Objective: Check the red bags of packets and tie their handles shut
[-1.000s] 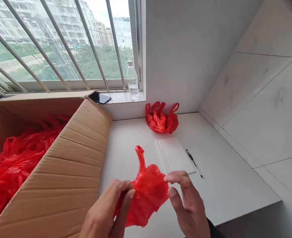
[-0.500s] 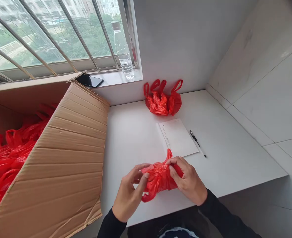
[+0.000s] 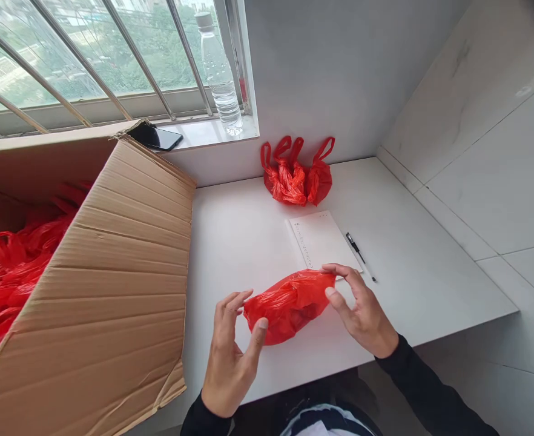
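Note:
A filled red plastic bag lies crosswise over the front part of the white table, its smooth side facing me and its handles out of sight. Around its left end is my left hand, thumb and fingers stretched apart, with the thumb tip over the bag's edge. At the other end, my right hand has its fingers spread too, thumb and index tip at the bag's corner. Neither hand looks closed on the plastic. Just beyond the bag sits an open notebook with small marks down its left side, partly covered by the bag.
A black-and-clear pen lies beside the notebook. Several tied red bags stand by the wall. On the left, a large cardboard box holds many red bags. The windowsill carries a water bottle and a phone.
The red bag has been turned over: its gathered top and handles faced me before, and now a smooth side does. My hands have moved apart, the fingers opening wider.

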Motion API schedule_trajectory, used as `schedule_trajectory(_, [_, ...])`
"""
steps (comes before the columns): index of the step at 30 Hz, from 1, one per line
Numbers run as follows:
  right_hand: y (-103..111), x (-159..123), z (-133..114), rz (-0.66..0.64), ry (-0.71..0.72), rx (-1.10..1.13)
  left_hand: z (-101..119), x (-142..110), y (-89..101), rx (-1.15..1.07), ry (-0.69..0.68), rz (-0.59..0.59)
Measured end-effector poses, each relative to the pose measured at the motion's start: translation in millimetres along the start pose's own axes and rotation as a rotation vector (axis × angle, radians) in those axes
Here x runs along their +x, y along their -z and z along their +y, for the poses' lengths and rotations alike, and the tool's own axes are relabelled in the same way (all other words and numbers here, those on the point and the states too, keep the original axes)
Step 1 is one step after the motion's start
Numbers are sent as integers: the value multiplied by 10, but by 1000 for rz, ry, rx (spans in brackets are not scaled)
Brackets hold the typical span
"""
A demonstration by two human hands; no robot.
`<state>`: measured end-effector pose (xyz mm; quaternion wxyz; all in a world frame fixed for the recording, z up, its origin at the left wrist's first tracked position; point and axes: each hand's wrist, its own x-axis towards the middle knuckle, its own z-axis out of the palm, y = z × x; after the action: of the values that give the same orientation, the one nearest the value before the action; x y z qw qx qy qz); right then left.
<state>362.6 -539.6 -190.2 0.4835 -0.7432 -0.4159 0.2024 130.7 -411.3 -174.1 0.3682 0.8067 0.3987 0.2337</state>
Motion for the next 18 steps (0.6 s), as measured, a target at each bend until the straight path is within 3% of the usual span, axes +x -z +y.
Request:
schedule_trajectory(3, [-130,6,-115,-124,104,-102,82,44,-141,85,-134,-6])
schedule_trajectory(5, [-143,22,-125,-126,136,-125,84,76,-165,49,-135,26])
schedule_trajectory(11, [120,11,60,159,-130,17,-51,44,36,-177,94,205])
schedule_trajectory(13, [157,-41,31,221,-139,32,-42,1,78,-163,119,214])
schedule_trajectory(16, [112,-133,-198,336,75,-38,74,-39,76,-158,112,181])
schedule_trajectory(18, [41,-160,-404,245,306,-61,193,-39,60,-185,124,168])
